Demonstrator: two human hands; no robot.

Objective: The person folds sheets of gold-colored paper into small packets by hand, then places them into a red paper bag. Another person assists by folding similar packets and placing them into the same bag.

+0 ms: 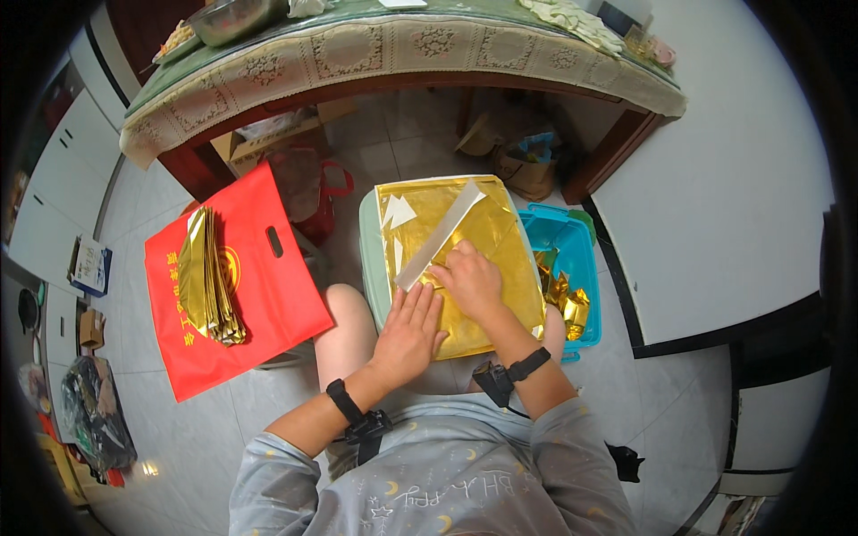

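Observation:
A stack of gold foil paper sheets (487,313) lies on a pale green stool (368,232) between my knees. Across the top sheet runs a folded strip (438,235), its whitish side up, slanting from lower left to upper right. My left hand (409,338) lies with fingers stretched out, the tips at the strip's lower end. Beside it my right hand (471,281) has its fingers bent and pressed together at the strip's lower edge, pinching the foil paper. White triangular patches show at the stack's left side.
On the left, a bundle of folded gold paper (207,281) rests on a red bag (259,313). A blue basket (585,259) with folded gold pieces (572,308) stands right of the stool. Ahead is a table with a lace-edged cloth (438,45); boxes and bags sit beneath.

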